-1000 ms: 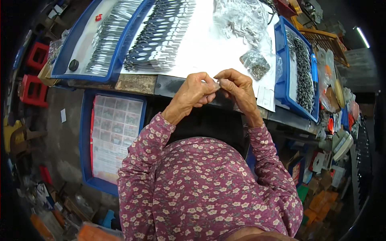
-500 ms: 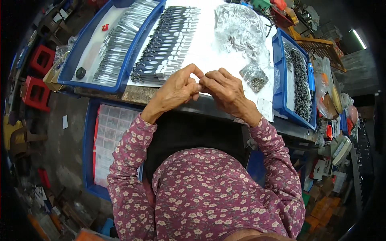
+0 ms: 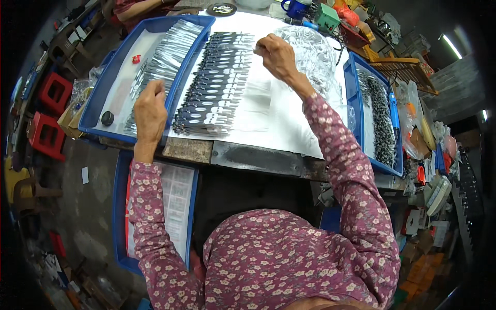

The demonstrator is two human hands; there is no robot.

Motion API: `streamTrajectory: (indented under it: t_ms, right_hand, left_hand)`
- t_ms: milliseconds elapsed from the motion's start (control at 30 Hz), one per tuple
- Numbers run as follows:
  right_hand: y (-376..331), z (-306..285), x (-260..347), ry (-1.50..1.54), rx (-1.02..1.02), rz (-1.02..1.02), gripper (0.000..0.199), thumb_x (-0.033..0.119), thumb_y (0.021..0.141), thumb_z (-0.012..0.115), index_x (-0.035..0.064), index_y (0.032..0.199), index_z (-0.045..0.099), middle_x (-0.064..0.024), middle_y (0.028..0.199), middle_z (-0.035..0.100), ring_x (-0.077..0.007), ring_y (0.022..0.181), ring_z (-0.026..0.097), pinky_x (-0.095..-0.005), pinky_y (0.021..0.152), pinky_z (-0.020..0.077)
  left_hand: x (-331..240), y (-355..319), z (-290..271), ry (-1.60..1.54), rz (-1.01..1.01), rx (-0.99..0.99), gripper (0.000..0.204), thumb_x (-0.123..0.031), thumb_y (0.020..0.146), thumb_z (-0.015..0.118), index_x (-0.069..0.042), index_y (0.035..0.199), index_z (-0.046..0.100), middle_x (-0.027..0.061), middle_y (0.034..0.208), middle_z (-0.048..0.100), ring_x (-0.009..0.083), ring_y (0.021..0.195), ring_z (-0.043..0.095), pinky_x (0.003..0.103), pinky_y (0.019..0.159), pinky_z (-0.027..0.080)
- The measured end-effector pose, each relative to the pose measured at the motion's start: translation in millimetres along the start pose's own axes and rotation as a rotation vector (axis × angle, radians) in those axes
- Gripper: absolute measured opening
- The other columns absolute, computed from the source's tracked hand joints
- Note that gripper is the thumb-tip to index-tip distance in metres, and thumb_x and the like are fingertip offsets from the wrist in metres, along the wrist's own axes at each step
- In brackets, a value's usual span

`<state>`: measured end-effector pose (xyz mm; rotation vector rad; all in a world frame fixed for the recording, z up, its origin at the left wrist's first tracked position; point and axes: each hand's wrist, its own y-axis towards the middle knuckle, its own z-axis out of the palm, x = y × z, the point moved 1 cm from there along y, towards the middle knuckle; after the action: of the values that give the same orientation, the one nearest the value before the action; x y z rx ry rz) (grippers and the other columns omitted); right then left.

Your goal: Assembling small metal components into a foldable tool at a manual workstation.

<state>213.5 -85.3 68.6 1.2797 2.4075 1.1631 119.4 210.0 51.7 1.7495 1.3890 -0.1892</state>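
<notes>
My left hand (image 3: 151,111) is over the near right part of a blue tray (image 3: 180,85), its fingers curled together beside a row of slim silvery parts (image 3: 164,57). What it holds, if anything, is hidden. Stretched out farther, my right hand (image 3: 279,58) has its fingers pinched at the far right end of a long row of flat black parts with oval openings and silvery ends (image 3: 211,92). Something small and pale shows at its fingertips, too small to name. Just right of that hand lies a clear plastic bag of whitish parts (image 3: 312,46).
At the right stands another blue tray (image 3: 352,98) with many small black-and-silver pieces (image 3: 383,111). A blue bin (image 3: 120,217) with a divided clear case sits below the table edge. Far off are a dark round dish (image 3: 221,9), a blue mug (image 3: 297,8) and another person's arm (image 3: 142,9).
My hands were together at the table's front edge and have parted. The left went left over the tray; the right reached away toward the far end of the black row.
</notes>
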Motion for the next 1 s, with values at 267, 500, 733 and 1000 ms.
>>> streamTrajectory:
  t_ms: [267, 500, 733, 1000]
  right_hand:
    - [40, 49, -53, -0.235, 0.079, 0.098, 0.011, 0.015, 0.072, 0.064, 0.0038, 0.075, 0.063, -0.0109, 0.077, 0.06, -0.0259, 0.073, 0.058, -0.0367, 0.065, 0.0451]
    - [46, 74, -68, -0.269, 0.143, 0.064, 0.01, 0.012, 0.072, 0.064, 0.0037, 0.076, 0.062, -0.011, 0.077, 0.057, -0.027, 0.075, 0.057, -0.0374, 0.067, 0.0451]
    - [51, 79, -64, -0.283, 0.199, 0.036, 0.012, 0.013, 0.074, 0.061, 0.0013, 0.075, 0.06, -0.0128, 0.079, 0.057, -0.0274, 0.076, 0.056, -0.0369, 0.068, 0.0457]
    - [45, 78, -64, -0.29, 0.181, 0.051, 0.014, 0.007, 0.068, 0.058, 0.0052, 0.082, 0.061, -0.0139, 0.083, 0.055, -0.0292, 0.08, 0.056, -0.0385, 0.066, 0.0474]
  left_hand:
    - [24, -6, 6, -0.279, -0.302, 0.002, 0.015, -0.002, 0.079, 0.053, 0.005, 0.092, 0.057, 0.0125, 0.08, 0.062, 0.0164, 0.074, 0.06, 0.027, 0.066, 0.046]
    - [22, -8, 3, -0.408, -0.348, 0.024, 0.014, -0.002, 0.083, 0.049, 0.005, 0.093, 0.055, 0.0067, 0.077, 0.062, 0.0089, 0.068, 0.056, 0.02, 0.063, 0.045]
    - [27, -9, 3, -0.416, -0.386, 0.021, 0.015, -0.002, 0.082, 0.048, 0.005, 0.094, 0.055, 0.0072, 0.076, 0.062, 0.009, 0.065, 0.055, 0.021, 0.061, 0.045]
    - [23, -11, 3, -0.368, -0.419, 0.023, 0.015, -0.001, 0.081, 0.048, 0.004, 0.093, 0.056, 0.0082, 0.075, 0.062, 0.0094, 0.062, 0.055, 0.021, 0.058, 0.045]
